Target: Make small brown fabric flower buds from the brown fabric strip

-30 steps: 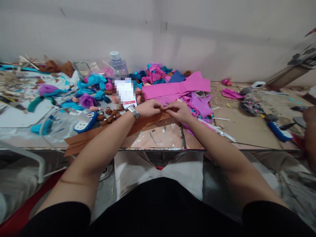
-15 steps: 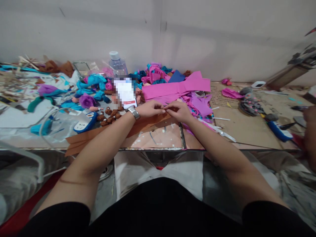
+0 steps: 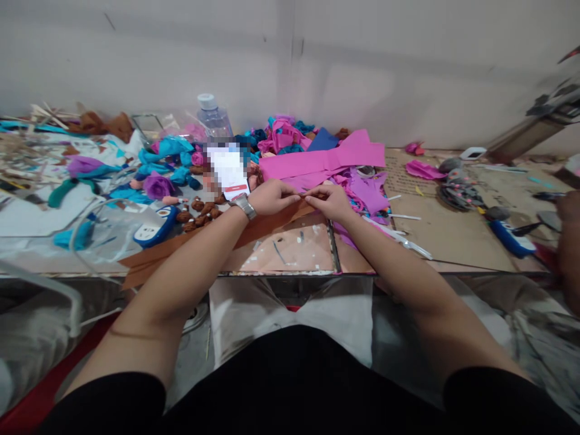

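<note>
A long strip of brown crepe paper [image 3: 265,225] runs slantwise from the table's front left, under my left forearm, up to my fingertips. My left hand [image 3: 273,198], with a metal watch on its wrist, pinches the strip near its far end. Close beside it, my right hand [image 3: 334,202] is closed on the same end, thumb and fingers together. The small bit of paper between the fingertips is mostly hidden. Just beyond the hands lie broad pink crepe strips [image 3: 312,164]. A phone [image 3: 236,190] leans left of my left hand.
Brown paper balls [image 3: 199,216] and a blue-white power strip [image 3: 156,228] sit at the left. Behind stand a bottle [image 3: 215,121] and coloured crepe flowers. White sticks [image 3: 405,217] and cardboard [image 3: 453,241] lie right. Another person's hand [image 3: 568,223] shows at the right edge.
Both hands stay at the end of the brown strip. My fingertips have shifted slightly, with the right fingers more curled over the paper. The view has moved a touch.
</note>
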`<state>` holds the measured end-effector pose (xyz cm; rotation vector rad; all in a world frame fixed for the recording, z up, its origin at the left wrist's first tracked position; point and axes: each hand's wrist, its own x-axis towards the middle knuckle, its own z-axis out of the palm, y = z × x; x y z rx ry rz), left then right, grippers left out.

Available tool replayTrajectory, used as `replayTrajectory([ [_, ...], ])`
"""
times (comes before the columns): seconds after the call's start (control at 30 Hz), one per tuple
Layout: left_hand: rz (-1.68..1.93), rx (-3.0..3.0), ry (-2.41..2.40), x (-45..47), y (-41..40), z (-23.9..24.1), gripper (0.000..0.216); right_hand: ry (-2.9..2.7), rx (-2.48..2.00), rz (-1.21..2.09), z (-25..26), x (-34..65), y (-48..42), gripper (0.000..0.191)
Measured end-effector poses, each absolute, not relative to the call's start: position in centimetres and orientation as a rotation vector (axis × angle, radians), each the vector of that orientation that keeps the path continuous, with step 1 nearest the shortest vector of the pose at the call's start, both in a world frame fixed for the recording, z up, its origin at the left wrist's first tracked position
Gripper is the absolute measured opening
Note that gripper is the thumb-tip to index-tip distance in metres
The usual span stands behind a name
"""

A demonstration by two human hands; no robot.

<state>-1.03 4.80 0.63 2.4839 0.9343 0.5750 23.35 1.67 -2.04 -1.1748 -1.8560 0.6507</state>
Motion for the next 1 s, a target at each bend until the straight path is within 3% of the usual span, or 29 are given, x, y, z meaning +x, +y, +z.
replayTrajectory([
  [0.5,0.748,2.640,1.372,-1.8,5.6,1.0,0.038,-1.686,-1.227,0.737,-2.1,23.5,2.3,0.021],
  [0.73,0.712,2.669,0.987,-0.9,4.5,0.6,0.044,-1.795,-1.202,0.656,-2.4,22.7,1.4,0.021],
  [1.0,0.706,2.602,0.972,-0.7,4.7,0.0,0.037,-1.807,-1.194,0.635,-2.3,22.2,0.9,0.019],
])
